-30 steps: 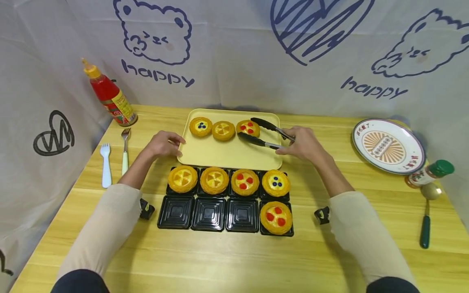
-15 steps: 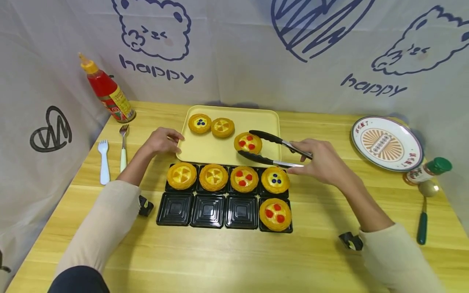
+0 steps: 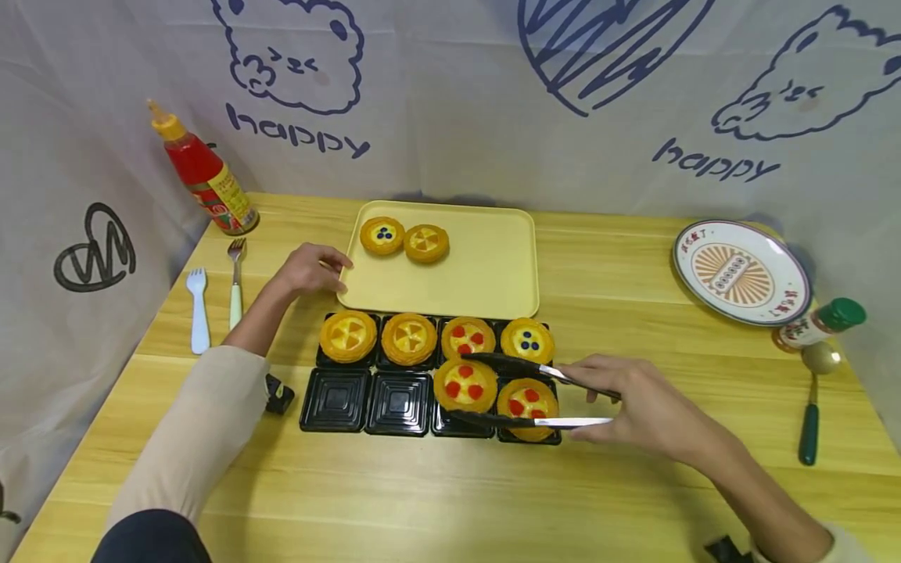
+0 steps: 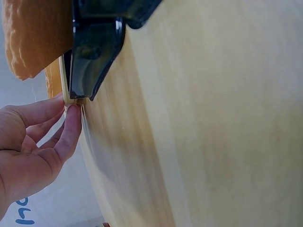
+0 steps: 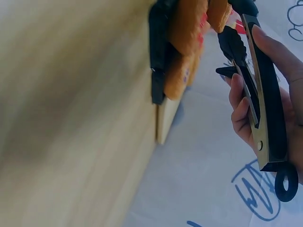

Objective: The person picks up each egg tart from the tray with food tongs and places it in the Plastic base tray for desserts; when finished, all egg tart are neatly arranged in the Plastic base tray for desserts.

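Note:
My right hand point(image 3: 637, 407) grips black-tipped metal tongs point(image 3: 535, 391), also seen in the right wrist view as tongs point(image 5: 258, 90). The tongs clamp a red-dotted tart point(image 3: 464, 385) just over the third cup of the front row of black cups point(image 3: 399, 404). Beside it, the fourth front cup holds another red-dotted tart point(image 3: 529, 400). All cups of the back row hold tarts point(image 3: 409, 338). My left hand point(image 3: 331, 267) pinches the left rim of the yellow tray point(image 3: 493, 266); its fingertips point(image 4: 71, 111) meet on that rim. A blueberry tart point(image 3: 382, 234) and a yellow tart point(image 3: 425, 242) lie on the tray.
A ketchup bottle point(image 3: 200, 176) stands at the back left, with two forks point(image 3: 199, 309) beneath it. At the right are a patterned plate point(image 3: 739, 270), a green-capped shaker point(image 3: 816, 327) and a green-handled spoon point(image 3: 813, 407). A printed cloth backdrop walls the table.
My right hand has carried the red-dotted tart in the tongs off the tray, toward me, down to the front row of cups. The left hand has stayed on the tray's rim.

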{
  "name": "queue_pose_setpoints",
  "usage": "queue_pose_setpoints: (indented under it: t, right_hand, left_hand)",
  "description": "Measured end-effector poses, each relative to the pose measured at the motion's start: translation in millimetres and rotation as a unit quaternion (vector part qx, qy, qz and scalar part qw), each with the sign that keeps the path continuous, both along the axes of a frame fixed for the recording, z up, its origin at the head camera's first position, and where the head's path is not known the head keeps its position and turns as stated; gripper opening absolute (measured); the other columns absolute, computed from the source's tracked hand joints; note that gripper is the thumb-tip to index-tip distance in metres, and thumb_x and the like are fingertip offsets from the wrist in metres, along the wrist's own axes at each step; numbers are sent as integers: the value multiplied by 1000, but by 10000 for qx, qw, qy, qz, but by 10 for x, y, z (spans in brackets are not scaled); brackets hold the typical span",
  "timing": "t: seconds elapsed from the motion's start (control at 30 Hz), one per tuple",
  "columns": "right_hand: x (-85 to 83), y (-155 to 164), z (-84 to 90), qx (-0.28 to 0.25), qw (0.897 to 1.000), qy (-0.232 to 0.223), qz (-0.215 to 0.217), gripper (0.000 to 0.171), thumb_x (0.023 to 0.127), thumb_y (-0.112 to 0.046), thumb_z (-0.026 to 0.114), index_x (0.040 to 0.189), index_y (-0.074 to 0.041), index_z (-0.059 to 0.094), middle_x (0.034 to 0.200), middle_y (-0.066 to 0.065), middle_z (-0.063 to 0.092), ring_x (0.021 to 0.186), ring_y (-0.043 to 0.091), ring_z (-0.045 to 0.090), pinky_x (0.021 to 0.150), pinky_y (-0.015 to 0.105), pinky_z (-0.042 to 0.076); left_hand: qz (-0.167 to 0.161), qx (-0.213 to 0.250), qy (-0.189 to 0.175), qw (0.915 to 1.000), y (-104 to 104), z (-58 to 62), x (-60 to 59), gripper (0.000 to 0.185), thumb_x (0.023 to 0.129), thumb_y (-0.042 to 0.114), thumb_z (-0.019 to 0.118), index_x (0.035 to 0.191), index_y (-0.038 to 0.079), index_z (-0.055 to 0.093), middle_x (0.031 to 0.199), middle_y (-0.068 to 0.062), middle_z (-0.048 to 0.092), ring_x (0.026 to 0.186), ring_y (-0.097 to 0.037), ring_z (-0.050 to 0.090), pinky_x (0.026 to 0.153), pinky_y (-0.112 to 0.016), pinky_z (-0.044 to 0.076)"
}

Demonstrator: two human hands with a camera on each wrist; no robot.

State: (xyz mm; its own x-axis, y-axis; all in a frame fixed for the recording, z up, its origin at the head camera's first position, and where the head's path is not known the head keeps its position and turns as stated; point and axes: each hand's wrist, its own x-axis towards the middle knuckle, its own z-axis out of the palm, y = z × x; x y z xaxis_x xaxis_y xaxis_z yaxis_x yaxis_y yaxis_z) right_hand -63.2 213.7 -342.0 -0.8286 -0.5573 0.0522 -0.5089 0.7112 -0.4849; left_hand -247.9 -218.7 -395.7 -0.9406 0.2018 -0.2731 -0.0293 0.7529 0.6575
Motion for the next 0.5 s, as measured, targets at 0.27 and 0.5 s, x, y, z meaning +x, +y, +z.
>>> queue_pose_setpoints:
  t: [0.27, 0.5]
  right_hand:
    - [85, -32, -166, 50, 9998, 122, 118, 64, 62, -28, 88, 121, -11, 66, 110, 1, 68, 72, -6, 52, 68, 24, 49]
    - [98, -14, -109, 269, 9995, -183, -45, 69, 63, -29, 88, 125, -11, 63, 106, -4, 67, 75, -4, 50, 74, 29, 50]
  left_hand:
    - [19, 5, -112, 9999, 7, 7, -2, 41, 82, 0, 69, 122, -5, 59, 115, -24, 56, 104, -33, 52, 75, -31, 45]
    - [50, 103, -95, 9999, 3, -4, -1, 41, 81, -1, 69, 121, -6, 60, 113, -24, 56, 102, -32, 52, 72, -27, 45]
